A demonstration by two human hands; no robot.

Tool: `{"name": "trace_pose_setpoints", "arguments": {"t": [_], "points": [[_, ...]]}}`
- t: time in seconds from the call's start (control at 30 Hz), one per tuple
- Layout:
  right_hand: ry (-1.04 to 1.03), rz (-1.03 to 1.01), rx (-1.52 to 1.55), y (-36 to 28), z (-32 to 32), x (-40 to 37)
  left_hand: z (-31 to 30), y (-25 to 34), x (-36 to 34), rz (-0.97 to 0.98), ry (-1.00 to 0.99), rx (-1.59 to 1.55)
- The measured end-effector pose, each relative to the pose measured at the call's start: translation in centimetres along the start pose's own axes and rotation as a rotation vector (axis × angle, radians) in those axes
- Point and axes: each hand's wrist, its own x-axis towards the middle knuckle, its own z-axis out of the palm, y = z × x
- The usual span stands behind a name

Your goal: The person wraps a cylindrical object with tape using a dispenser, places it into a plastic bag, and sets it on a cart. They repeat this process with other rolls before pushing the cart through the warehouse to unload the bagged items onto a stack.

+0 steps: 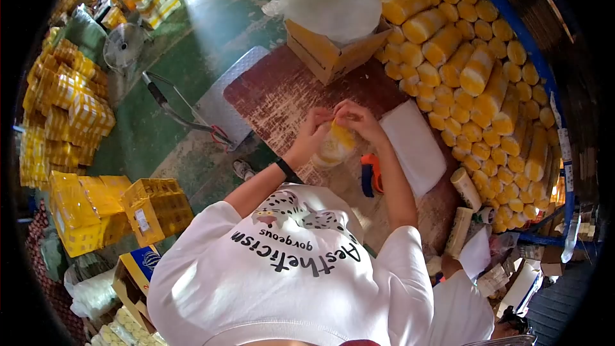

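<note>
My left hand (312, 131), with a black band on the wrist, and my right hand (359, 120) meet over a worn red-brown table (275, 93). Together they hold a yellow roll in a clear plastic bag (334, 147), and the fingers of both hands pinch the bag's top edge. The roll hangs just above the table, close to my chest. A shoe (243, 169) shows below the table's left edge.
A heap of several wrapped yellow rolls (474, 83) fills the right side. A cardboard box with a plastic liner (330, 51) stands at the table's far end. A white pad (415, 147) and an orange-blue tool (370, 174) lie at my right. A platform scale (218, 99) and yellow cartons (154, 208) are at the left.
</note>
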Motion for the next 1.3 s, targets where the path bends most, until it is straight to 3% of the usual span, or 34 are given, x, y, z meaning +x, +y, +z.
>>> {"name": "trace_pose_setpoints", "arguments": {"t": [0.07, 0.17, 0.27, 0.67, 0.77, 0.83, 0.9, 1.07, 1.3], "points": [[0.008, -0.031, -0.022, 0.4, -0.1, -0.1, 0.3, 3.5, 0.1, -0.11, -0.023, 0.061], [0.057, -0.079, 0.003, 0.7, 0.1, -0.3, -0.4, 1.0, 1.5, -0.132, -0.106, 0.054], [0.094, -0.052, 0.051, 0.7, 0.5, -0.8, -1.2, 2.1, 2.1, -0.381, -0.142, -0.078], [0.103, -0.137, -0.029, 1.2, 0.5, -1.2, -0.7, 3.2, 2.3, -0.345, -0.176, -0.202], [0.118, -0.247, -0.131, 0.9, 0.8, -1.2, -1.6, 3.5, 2.7, -0.407, -0.248, -0.154], [0.116, -0.202, -0.087, 1.2, 0.7, -1.3, -2.5, 0.8, 3.5, -0.202, -0.296, -0.063], [0.119, -0.162, -0.062, 1.4, 0.7, -1.3, -2.8, -0.3, 3.8, -0.145, -0.334, -0.1], [0.159, -0.099, -0.012, 0.9, 1.1, -1.5, -1.9, 3.4, 3.3, -0.437, -0.279, -0.415], [0.193, -0.092, 0.087, 1.0, 1.4, -1.5, -2.8, 2.0, 4.0, -0.473, -0.291, -0.539]]}}
